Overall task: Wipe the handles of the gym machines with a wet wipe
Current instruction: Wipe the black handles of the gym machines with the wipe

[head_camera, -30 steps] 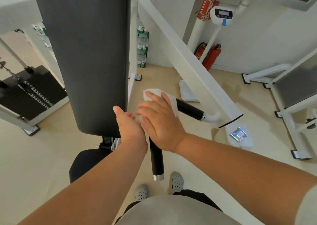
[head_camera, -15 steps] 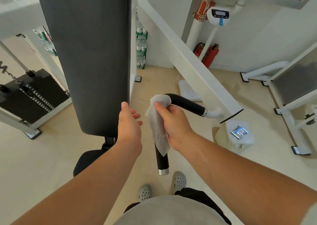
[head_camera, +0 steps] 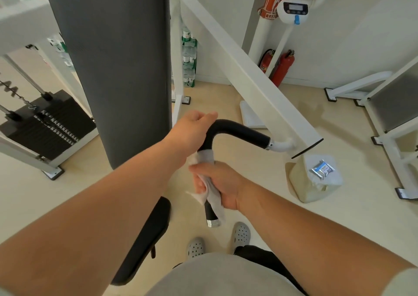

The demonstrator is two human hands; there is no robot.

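Note:
A black bent handle (head_camera: 239, 131) juts from a white machine arm (head_camera: 255, 90) in the middle of the view, its lower leg ending in a silver cap. My right hand (head_camera: 222, 185) grips that lower leg with a white wet wipe (head_camera: 211, 197) wrapped round it; the wipe's edges stick out above and below my fingers. At the bend of the handle my left hand (head_camera: 192, 129) holds the bar from the left, fingers curled over its top.
A tall dark grey back pad (head_camera: 117, 65) stands just left of the handle, the black seat (head_camera: 147, 239) below it. A weight stack (head_camera: 45, 124) sits far left. A bin lined with a bag (head_camera: 314, 178) holds a wipe packet at right. Red extinguishers stand by the wall.
My right hand slid the wipe from the bend down onto the lower leg of the handle. My left hand moved from beside the pad onto the bend of the handle.

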